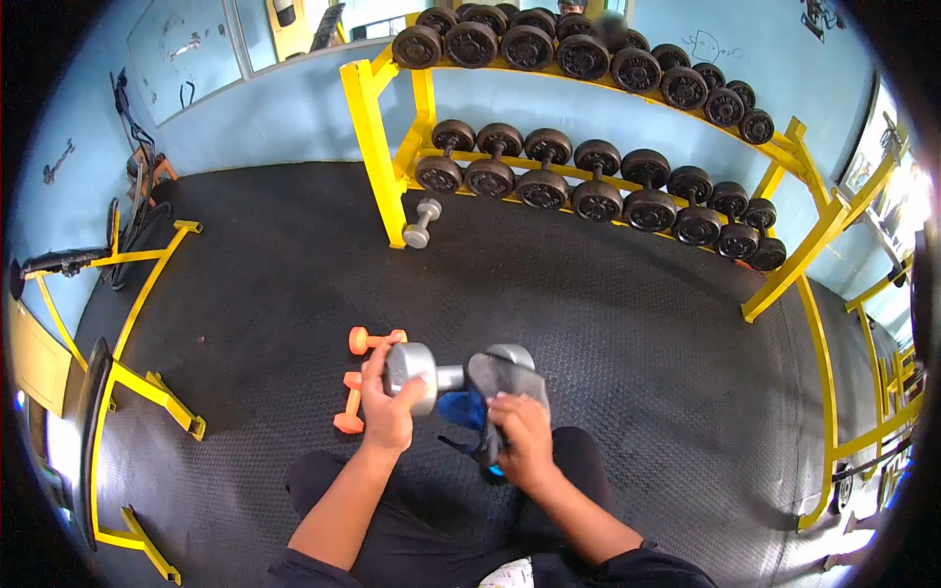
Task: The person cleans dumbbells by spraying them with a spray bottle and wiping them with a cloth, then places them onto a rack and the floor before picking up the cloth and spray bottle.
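My left hand (pixel 389 407) is wrapped round the left end of a silver-grey dumbbell (pixel 449 377), held level above the floor. At the other end, my right hand (pixel 522 439) grips a grey and black cloth-like item (pixel 505 380) with blue parts, which lies against the right end of the dumbbell and partly hides it. Just beyond and below my left hand, two orange dumbbells lie on the floor, one (pixel 361 340) partly covered by my fingers and the other (pixel 350 404) beside my wrist.
A yellow rack (pixel 371 147) with two rows of black dumbbells (pixel 541 186) stands ahead. One grey dumbbell (pixel 422 223) lies on the black rubber floor (pixel 265 284) at its left leg. Yellow-framed equipment (pixel 142 382) stands at the left, more at the right.
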Tool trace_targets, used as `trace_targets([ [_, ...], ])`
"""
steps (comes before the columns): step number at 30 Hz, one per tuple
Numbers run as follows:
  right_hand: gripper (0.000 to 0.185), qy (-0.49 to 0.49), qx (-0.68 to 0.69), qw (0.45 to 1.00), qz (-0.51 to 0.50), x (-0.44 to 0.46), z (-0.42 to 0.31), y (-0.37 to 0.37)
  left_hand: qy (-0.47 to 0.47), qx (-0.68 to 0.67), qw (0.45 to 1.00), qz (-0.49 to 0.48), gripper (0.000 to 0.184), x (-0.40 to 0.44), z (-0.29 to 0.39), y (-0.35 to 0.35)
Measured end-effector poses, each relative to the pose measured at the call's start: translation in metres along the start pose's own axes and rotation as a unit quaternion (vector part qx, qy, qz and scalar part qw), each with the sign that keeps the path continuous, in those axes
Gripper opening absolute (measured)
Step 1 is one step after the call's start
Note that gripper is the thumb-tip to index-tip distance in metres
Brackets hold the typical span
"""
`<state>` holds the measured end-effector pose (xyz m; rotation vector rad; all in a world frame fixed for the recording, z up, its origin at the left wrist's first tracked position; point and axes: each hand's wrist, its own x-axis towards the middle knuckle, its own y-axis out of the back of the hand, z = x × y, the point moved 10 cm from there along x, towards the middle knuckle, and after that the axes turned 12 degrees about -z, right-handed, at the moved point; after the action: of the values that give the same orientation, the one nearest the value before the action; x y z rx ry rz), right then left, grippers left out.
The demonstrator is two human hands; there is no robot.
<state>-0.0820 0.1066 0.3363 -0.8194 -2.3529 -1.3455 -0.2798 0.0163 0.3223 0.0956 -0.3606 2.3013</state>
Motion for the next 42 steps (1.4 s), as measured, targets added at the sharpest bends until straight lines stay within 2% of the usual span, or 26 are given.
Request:
trace_targets([
  [2,0.048,0.020,0.084,0.996,-0.035,-0.016,0.002,-0.036,0.003,-0.029,0.999,0.020,0.057,0.006,0.011,0.003],
  [4,0.052,0.020,0.100,0.988,-0.113,-0.025,0.002,-0.082,0.032,-0.137,0.985,0.097,0.055,0.006,0.006,0.022],
  [5,0.056,-0.019,0.087,0.977,-0.195,-0.029,0.012,-0.112,0.034,-0.135,0.983,0.120,0.055,0.005,0.011,0.026],
  [6,0.056,-0.014,0.088,0.976,-0.197,-0.028,0.013,-0.117,0.031,-0.134,0.983,0.124,0.055,0.005,0.017,0.028],
  [7,0.058,-0.047,0.003,0.953,-0.298,-0.034,0.022,-0.140,0.042,-0.132,0.981,0.135,0.053,0.004,0.019,0.032],
  [9,0.067,-0.089,-0.100,0.844,-0.519,-0.045,0.047,-0.164,0.052,-0.124,0.982,0.130,0.050,0.003,0.020,0.041],
  [10,0.063,-0.109,0.029,0.884,-0.454,-0.028,0.060,-0.136,0.049,-0.124,0.982,0.132,0.050,0.004,0.023,0.046],
  [11,0.060,-0.111,0.060,0.923,-0.364,-0.003,0.068,-0.101,0.063,-0.136,0.983,0.108,0.050,0.005,0.021,0.045],
  [13,0.070,-0.174,0.069,0.951,-0.246,0.034,0.081,-0.031,0.080,-0.150,0.981,0.090,0.050,0.002,0.014,0.051],
  [14,0.082,-0.085,0.183,0.968,-0.147,0.052,0.074,-0.001,0.110,-0.191,0.974,0.047,0.051,0.004,-0.002,0.049],
  [17,0.090,-0.021,0.267,0.937,-0.223,0.079,0.067,0.018,0.152,-0.254,0.954,-0.051,0.052,0.012,-0.026,0.032],
  [19,0.097,0.026,0.409,0.807,-0.426,0.069,0.044,-0.003,0.161,-0.258,0.940,-0.156,0.050,0.015,-0.026,0.004],
  [20,0.091,-0.025,0.449,0.768,-0.456,0.058,0.049,-0.010,0.161,-0.260,0.938,-0.164,0.050,0.020,-0.029,0.000],
  [22,0.087,-0.007,0.464,0.779,-0.422,0.046,0.044,-0.006,0.212,-0.388,0.885,-0.142,0.048,0.021,-0.045,-0.007],
  [23,0.081,0.060,0.403,0.830,-0.381,0.046,0.033,0.007,0.216,-0.323,0.913,-0.128,0.047,0.022,-0.048,-0.005],
  [24,0.077,0.090,0.369,0.847,-0.372,0.041,0.022,0.012,0.215,-0.326,0.912,-0.124,0.047,0.025,-0.050,-0.008],
  [26,0.073,0.040,0.345,0.875,-0.338,0.025,0.009,0.016,0.248,-0.288,0.924,-0.042,0.049,0.031,-0.068,0.008],
  [28,0.073,-0.007,0.339,0.883,-0.324,0.016,0.006,0.017,0.262,-0.278,0.922,-0.065,0.053,0.038,-0.084,0.003],
  [31,0.074,-0.057,0.403,0.872,-0.270,0.000,0.030,0.003,0.336,-0.187,0.922,-0.044,0.052,0.040,-0.124,0.007],
  [32,0.075,-0.137,0.504,0.818,-0.241,-0.011,0.050,-0.010,0.339,-0.187,0.921,-0.041,0.052,0.045,-0.138,0.012],
  [33,0.075,-0.214,0.593,0.748,-0.208,-0.019,0.066,-0.021,0.361,-0.097,0.927,-0.029,0.053,0.049,-0.151,0.024],
  [34,0.075,-0.219,0.595,0.744,-0.211,-0.019,0.070,-0.026,0.383,-0.007,0.924,-0.015,0.053,0.050,-0.164,0.038],
  [36,0.076,-0.223,0.543,0.783,-0.205,-0.017,0.078,-0.028,0.390,0.063,0.918,0.018,0.061,0.054,-0.200,0.066],
  [39,0.078,-0.264,0.503,0.800,-0.190,-0.021,0.108,-0.043,0.374,0.262,0.889,-0.034,0.063,0.062,-0.251,0.102],
  [40,0.078,-0.274,0.503,0.798,-0.189,-0.021,0.117,-0.048,0.382,0.259,0.886,-0.039,0.063,0.060,-0.261,0.101],
  [42,0.078,-0.263,0.419,0.846,-0.199,-0.014,0.135,-0.052,0.418,0.390,0.817,-0.075,0.069,0.052,-0.282,0.105],
])
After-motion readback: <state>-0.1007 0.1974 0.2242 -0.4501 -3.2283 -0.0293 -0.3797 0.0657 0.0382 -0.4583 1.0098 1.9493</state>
